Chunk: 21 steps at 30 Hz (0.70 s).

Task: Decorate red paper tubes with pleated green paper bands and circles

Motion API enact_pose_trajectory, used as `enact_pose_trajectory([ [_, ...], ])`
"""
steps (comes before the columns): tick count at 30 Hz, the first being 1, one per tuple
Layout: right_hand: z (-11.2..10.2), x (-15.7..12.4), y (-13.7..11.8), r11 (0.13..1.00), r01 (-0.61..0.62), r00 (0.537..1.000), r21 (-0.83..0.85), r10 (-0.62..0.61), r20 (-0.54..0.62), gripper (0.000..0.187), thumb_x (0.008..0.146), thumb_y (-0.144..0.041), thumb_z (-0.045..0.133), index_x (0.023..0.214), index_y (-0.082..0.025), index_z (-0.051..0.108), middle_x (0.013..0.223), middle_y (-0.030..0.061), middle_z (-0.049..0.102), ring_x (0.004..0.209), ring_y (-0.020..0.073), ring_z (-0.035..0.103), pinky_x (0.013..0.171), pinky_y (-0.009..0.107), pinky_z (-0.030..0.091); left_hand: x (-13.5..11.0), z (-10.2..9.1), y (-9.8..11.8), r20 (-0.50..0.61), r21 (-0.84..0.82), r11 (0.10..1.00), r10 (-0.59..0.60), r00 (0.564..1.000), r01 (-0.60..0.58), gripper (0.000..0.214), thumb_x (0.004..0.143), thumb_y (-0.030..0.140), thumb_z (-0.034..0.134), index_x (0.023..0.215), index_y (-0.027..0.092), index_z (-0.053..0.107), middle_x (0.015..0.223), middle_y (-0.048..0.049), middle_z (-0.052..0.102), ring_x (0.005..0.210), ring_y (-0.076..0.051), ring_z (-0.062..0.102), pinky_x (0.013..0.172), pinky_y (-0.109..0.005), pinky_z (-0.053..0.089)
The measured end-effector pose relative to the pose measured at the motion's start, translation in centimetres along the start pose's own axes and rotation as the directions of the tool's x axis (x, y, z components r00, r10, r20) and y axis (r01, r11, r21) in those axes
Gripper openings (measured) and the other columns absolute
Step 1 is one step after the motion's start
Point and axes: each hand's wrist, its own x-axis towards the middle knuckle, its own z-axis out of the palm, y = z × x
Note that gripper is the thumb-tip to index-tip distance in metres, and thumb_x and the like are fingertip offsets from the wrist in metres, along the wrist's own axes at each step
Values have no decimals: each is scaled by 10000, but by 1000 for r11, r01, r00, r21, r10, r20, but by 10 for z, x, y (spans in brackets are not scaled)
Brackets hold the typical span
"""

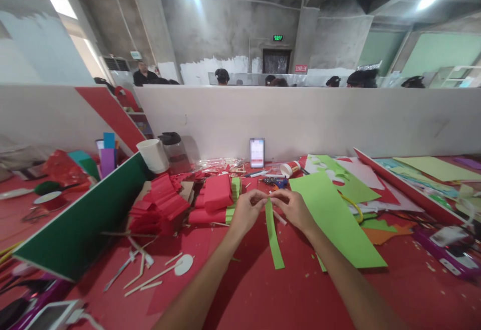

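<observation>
A narrow light-green paper strip (273, 237) hangs down between my two hands, its lower end close above the red tabletop (255, 290). My left hand (248, 208) pinches the strip's top end from the left. From the other side, my right hand (291, 208) pinches the same end, fingertips nearly touching those of the left. Just left of my left hand lie folded red paper pieces (218, 192) with green strips (235, 189) beside them. A large light-green sheet (334, 219) rests to the right, partly behind my right forearm.
A phone (257, 152) leans against the white partition (300, 119). A blue glue gun (276, 182) lies behind my hands. Crumpled red paper (161, 204), wooden sticks (150, 282) and a white disc (184, 265) lie left. A green board (86, 219) stands at left; a purple power strip (447, 255) is at right.
</observation>
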Motion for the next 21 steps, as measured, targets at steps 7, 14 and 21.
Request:
enact_pose_trajectory([
  [7, 1, 0, 0, 1000, 1, 1000, -26, -1, -22, 141, 849, -291, 630, 869, -217, 748, 852, 40, 764, 786, 218, 696, 750, 314, 516, 0, -1, 0, -4, 58, 998, 41, 999, -41, 146, 805, 268, 633, 892, 159, 679, 845, -60, 721, 749, -177, 656, 688, -272, 501],
  [14, 1, -1, -3, 999, 7, 1000, -32, -8, -13, 163, 849, -300, 617, 885, -207, 746, 856, 54, 766, 794, 226, 703, 743, 318, 528, -4, -2, 3, 7, 152, 986, 64, 998, -65, 189, 861, 312, 585, 912, 176, 707, 847, -57, 737, 758, -188, 660, 694, -277, 492],
  [21, 2, -1, -5, 999, 32, 999, -25, -31, 22, 137, 828, -284, 618, 844, -193, 719, 810, 44, 756, 754, 210, 690, 694, 286, 523, -5, -1, 3, -10, 240, 969, 63, 998, -59, 194, 860, 313, 571, 832, 168, 696, 716, -22, 687, 647, -159, 594, 612, -247, 427],
])
